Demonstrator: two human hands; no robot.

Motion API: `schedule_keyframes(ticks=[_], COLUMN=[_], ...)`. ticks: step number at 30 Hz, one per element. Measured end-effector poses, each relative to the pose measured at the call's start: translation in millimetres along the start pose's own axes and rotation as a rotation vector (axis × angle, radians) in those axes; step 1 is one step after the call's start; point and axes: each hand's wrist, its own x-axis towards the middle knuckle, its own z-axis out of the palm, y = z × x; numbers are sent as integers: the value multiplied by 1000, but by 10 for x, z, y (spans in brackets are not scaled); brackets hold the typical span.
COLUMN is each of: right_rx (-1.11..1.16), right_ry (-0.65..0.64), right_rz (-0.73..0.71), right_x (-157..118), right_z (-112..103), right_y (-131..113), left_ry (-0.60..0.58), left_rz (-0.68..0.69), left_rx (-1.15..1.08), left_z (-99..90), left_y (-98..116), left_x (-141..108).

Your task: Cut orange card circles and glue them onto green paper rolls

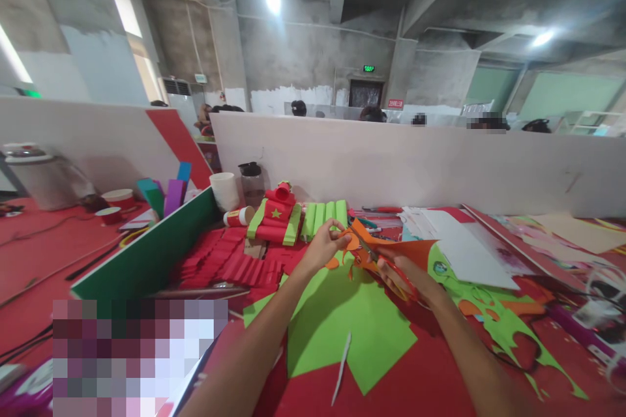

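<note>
Scissors (368, 247) meet a sheet of orange paper (411, 250) above a red worktable (415, 374), where a person leans both bare hands into what appears to be the cutting step. The left hand (327, 244) pinches the paper's near-left edge between thumb and fingers; the right hand (397, 275) is wrapped around the scissors' handles, the blades pointing toward 10 o'clock. Whether the blades are parted or closed cannot be told.

Taking the hands as the clock's centre, the orange paper spreads toward 2 and 3 o'clock, raised over the table. A small orange scrap (332, 264) rests on green paper (342, 322) lying toward 6 o'clock, with a white strip (341, 368) farther down the same line. Folded red paper (220, 264) fills 9 o'clock, a starred red model (276, 214) stands at 10, green rolls (325, 216) sit near 11, and cut green offcuts (525, 335) sprawl at 4.

The next snip, by the look of it, calls for a steady left pinch, clear of the blades, and the sheet turned gradually to feed the cut.
</note>
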Motion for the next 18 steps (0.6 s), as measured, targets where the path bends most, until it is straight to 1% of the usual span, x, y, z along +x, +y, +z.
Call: schedule_keyframes(ticks=[2,6,8,14,18], right_rx=[25,16,1,14,-9], right_ry=[-29,-78,-96,-103,-87], right_rz=[14,-68,-85,-36,-50], right_x=[19,-1,-3,37,-44], right_z=[-8,-23,-32,-38,-17], right_y=[13,-31,-39,-28,-150], left_ry=[-4,-14,-16,-12,-23], left_rz=[2,-10,-10,0,-4], left_rx=[1,16,22,21,19], left_z=[5,21,28,29,23], left_y=[23,85,111,111,103], left_x=[-12,-44,-57,-57,-49])
